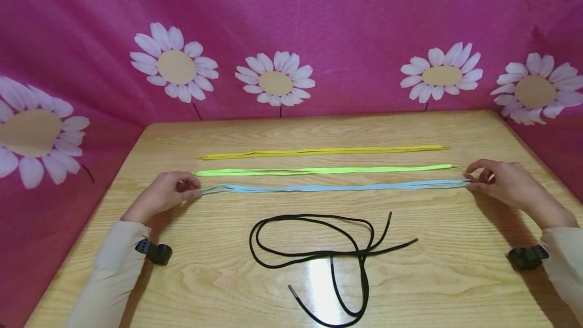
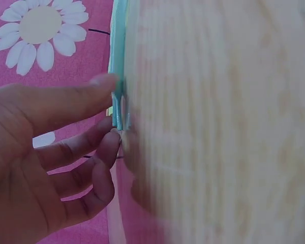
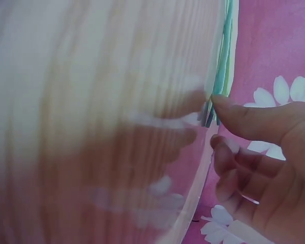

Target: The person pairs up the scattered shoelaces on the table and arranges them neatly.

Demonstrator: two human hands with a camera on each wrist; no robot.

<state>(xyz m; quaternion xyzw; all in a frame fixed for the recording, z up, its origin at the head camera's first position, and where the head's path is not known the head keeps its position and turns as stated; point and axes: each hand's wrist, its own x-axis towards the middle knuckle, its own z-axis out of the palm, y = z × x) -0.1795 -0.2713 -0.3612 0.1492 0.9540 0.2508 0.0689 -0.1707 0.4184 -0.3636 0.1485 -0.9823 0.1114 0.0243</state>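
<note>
A light blue flat shoelace (image 1: 319, 188), doubled into parallel strands, stretches across the table between both hands. At its left end, the thumb and fingertips of my left hand (image 1: 170, 192) touch the lace near its tips; the left wrist view shows a gap between thumb and index finger. My right hand (image 1: 501, 181) is at the other end. In the right wrist view its thumb touches the blue strands (image 3: 222, 76), while the other fingers bend loosely apart from it. Just behind lies a neon green shoelace (image 1: 319, 170), and farther back a yellow shoelace (image 1: 328, 151), both roughly parallel to the blue one.
A black round shoelace (image 1: 314, 216) lies in loose loops on the near middle of the wooden table (image 1: 205, 277). Pink cloth with printed daisies (image 1: 346, 24) hangs around the back and sides. Black wrist cameras (image 1: 157, 253) sit on both sleeves.
</note>
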